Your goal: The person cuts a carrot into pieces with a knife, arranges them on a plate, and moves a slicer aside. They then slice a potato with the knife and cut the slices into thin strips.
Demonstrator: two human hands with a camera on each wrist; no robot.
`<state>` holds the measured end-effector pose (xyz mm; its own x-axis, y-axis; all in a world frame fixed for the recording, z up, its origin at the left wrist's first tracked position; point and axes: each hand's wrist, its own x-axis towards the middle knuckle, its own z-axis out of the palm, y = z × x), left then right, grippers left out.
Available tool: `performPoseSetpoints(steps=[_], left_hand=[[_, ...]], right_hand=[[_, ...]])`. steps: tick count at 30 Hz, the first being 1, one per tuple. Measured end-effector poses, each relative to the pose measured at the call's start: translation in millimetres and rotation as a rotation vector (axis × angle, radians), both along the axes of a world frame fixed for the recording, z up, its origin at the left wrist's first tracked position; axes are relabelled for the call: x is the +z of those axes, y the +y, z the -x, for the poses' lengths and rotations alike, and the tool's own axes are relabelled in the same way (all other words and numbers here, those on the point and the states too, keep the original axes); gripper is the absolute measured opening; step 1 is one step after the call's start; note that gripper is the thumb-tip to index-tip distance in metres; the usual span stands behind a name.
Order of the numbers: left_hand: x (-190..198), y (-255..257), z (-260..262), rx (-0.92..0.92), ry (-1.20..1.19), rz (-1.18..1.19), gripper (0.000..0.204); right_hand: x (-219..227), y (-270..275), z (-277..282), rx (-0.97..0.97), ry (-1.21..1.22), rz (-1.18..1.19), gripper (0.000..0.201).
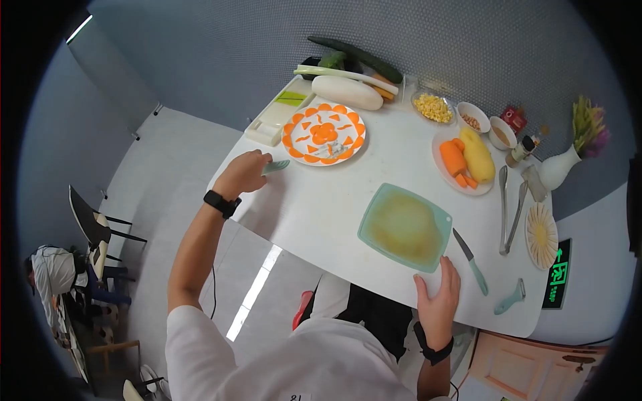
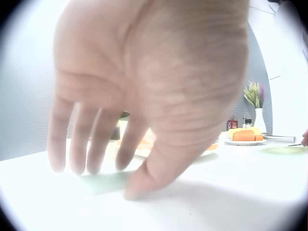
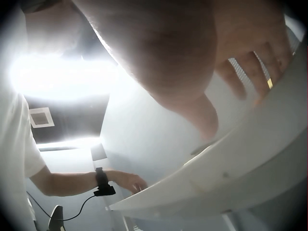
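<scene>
My left hand (image 1: 246, 174) pinches a small pale green ridged item (image 1: 275, 167) between thumb and fingers, low over the table's left edge. In the left wrist view that item (image 2: 103, 182) is blurred beneath the fingertips. Just beyond the hand is a white plate (image 1: 362, 139) with orange slices laid in a ring and a flower shape, and some whitish bits. My right hand (image 1: 439, 301) lies with relaxed fingers at the near right corner of a green cutting board (image 1: 408, 227); whether it touches the board, I cannot tell. In the right wrist view the right hand (image 3: 192, 57) is at the table edge.
A knife (image 1: 472, 264) and a peeler (image 1: 511, 298) lie right of the board, with tongs (image 1: 511, 210) beyond. A plate of carrot and potato (image 1: 477, 155), bowls, a vase (image 1: 559, 168) and a fan-patterned plate (image 1: 541, 236) stand right. A white radish (image 1: 346, 92) lies at the back.
</scene>
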<state>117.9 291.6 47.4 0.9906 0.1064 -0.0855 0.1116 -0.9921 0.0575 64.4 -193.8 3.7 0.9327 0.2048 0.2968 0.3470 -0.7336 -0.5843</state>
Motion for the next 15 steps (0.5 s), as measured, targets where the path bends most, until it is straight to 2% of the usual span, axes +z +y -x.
performPoseSetpoints(steps=[3,6,12,15], left_hand=[[-2.6,6.7,-17.0,-0.083,-0.028,-0.018,0.027],[3.2,16.0,-24.2,-0.083,0.125,-0.111,0.025],[38.5,39.3,-15.5,0.193,0.288,0.051,0.035],[25.6,80.0,-20.6,0.185,0.171,0.071,0.037]], right_hand=[[-2.9,-2.3,0.1,0.017,-0.010,0.015,0.062],[-7.1,-5.3,1.8,0.027,-0.016,-0.001,0.062],[-8.5,-10.6,0.6,0.042,-0.006,-0.008,0.061],[-6.5,-12.4,0.0,0.040,0.001,-0.011,0.061]])
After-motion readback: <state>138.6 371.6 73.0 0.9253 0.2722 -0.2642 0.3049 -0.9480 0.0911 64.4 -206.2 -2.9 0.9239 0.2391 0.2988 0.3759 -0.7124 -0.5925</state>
